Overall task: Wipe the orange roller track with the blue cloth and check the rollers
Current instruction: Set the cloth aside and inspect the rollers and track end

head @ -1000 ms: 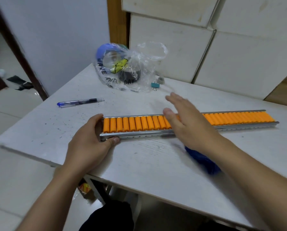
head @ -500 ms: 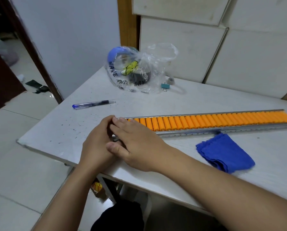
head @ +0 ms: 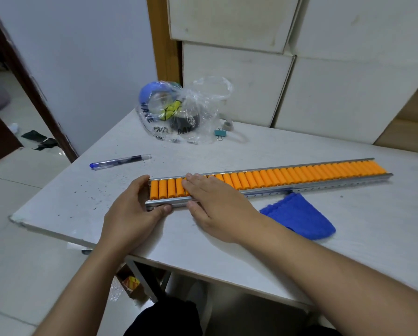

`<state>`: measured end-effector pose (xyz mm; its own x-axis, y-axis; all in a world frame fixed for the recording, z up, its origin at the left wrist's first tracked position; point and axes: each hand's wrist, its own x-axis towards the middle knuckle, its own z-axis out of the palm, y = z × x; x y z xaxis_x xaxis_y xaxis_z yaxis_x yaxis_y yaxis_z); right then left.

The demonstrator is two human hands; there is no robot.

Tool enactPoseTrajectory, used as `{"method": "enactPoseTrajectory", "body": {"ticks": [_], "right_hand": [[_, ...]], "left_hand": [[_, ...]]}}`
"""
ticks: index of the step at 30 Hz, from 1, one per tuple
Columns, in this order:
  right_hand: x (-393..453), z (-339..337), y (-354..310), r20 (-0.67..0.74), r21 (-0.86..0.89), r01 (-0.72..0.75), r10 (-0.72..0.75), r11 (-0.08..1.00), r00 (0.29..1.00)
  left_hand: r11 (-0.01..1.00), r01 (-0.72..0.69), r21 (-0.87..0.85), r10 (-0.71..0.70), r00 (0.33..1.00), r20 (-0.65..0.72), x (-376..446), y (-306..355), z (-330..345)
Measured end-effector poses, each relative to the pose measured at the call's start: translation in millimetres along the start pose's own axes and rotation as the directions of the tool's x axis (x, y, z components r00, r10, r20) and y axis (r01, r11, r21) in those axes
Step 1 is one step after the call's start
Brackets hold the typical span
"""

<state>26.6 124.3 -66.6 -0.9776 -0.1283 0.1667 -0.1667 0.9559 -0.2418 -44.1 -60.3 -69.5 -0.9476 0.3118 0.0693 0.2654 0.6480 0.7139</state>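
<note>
The orange roller track (head: 300, 175), a long metal rail filled with orange rollers, lies across the white table (head: 203, 243). My left hand (head: 132, 209) grips its left end, thumb on the near rail and fingers around the end. Flat on the rollers a little right of that end rests my right hand (head: 215, 204), fingers straight, palm down, holding nothing. The blue cloth (head: 300, 219) lies crumpled on the table just in front of the track, to the right of my right hand, untouched.
Behind the track lie a blue pen (head: 120, 162), a clear plastic bag (head: 181, 115) with tape rolls, a blue binder clip (head: 220, 133) and a small tape roll (head: 228, 125). White boxes (head: 300, 93) stack along the back. The table's left edge drops to the floor.
My right hand swept left along the rollers to the left end, then drew back a little to the right, uncovering the first few rollers. The left hand kept its grip on the end.
</note>
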Motion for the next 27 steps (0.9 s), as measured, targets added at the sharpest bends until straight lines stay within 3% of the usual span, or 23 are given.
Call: {"method": "enactPoseTrajectory", "body": {"ticks": [9, 17, 24, 27], "right_hand": [[-46, -27, 59, -0.04, -0.028, -0.173, 0.172, 0.985, 0.984], [-103, -63, 137, -0.044, -0.093, -0.415, 0.413, 0.905, 0.91], [-147, -88, 213, -0.111, -0.055, -0.679, 0.672, 0.732, 0.732], [-160, -95, 243, -0.212, -0.034, -0.823, 0.801, 0.566, 0.56]], "left_hand": [[1.0, 0.006, 0.012, -0.007, 1.0, 0.015, -5, 5, -2], [0.999, 0.009, 0.035, -0.009, 1.0, 0.004, -5, 6, 0], [0.999, 0.005, 0.036, -0.005, 1.0, 0.014, -4, 6, -1], [0.999, 0.001, 0.04, -0.002, 1.0, 0.018, -4, 7, -2]]}}
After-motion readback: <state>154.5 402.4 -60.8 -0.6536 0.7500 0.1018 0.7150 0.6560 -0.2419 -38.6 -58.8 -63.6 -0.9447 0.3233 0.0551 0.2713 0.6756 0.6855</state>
